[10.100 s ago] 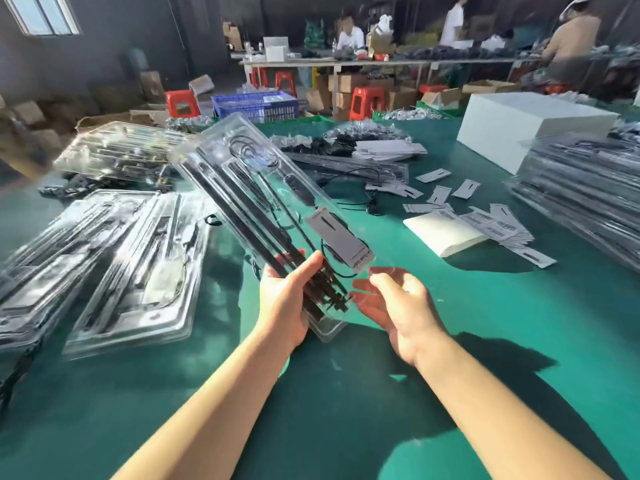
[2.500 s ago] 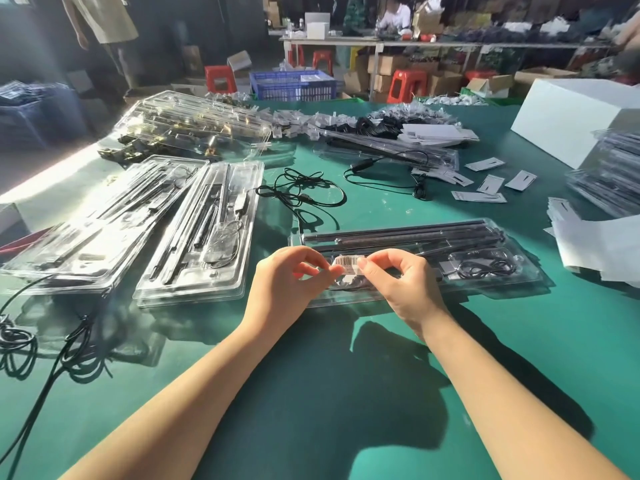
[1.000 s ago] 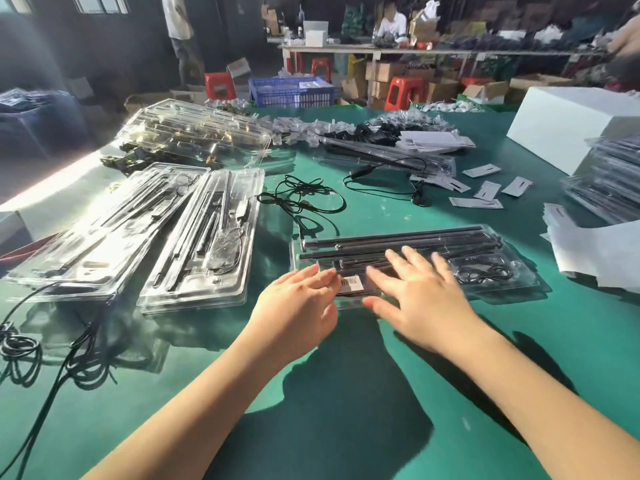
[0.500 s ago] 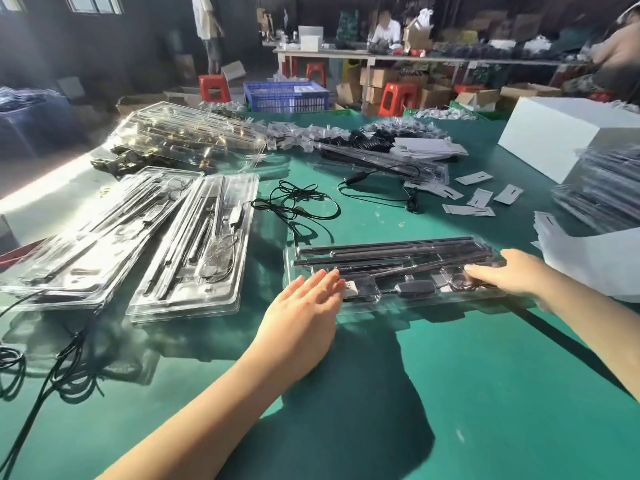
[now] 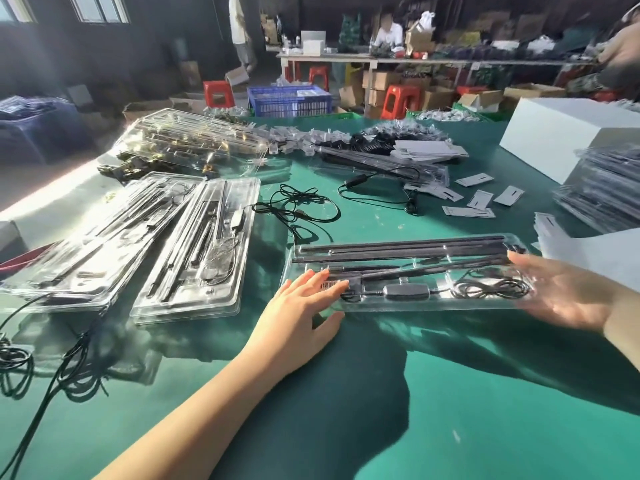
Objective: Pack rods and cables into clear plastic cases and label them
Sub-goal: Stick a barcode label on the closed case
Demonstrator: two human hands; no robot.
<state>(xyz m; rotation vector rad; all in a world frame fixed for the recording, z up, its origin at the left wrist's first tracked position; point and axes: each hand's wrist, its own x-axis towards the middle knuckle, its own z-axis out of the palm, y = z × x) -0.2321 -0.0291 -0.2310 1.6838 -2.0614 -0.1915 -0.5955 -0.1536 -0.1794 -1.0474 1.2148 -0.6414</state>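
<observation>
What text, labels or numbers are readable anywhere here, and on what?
None legible.
White barcode sticker on the clear plastic case: bars show, digits too blurred.
White paper tags on the green table: dark marks only, no readable words.
White cardboard box: no print visible.

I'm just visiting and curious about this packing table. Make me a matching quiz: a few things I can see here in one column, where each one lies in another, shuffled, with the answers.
Things:
1. barcode label
2. white box
3. blue crate
4. loose black cable

Places:
A. behind the table's far edge
B. on the green table, not in any case
C. under the left hand's fingertips
D. far right of the table

Pairs: 1-C, 2-D, 3-A, 4-B
</observation>
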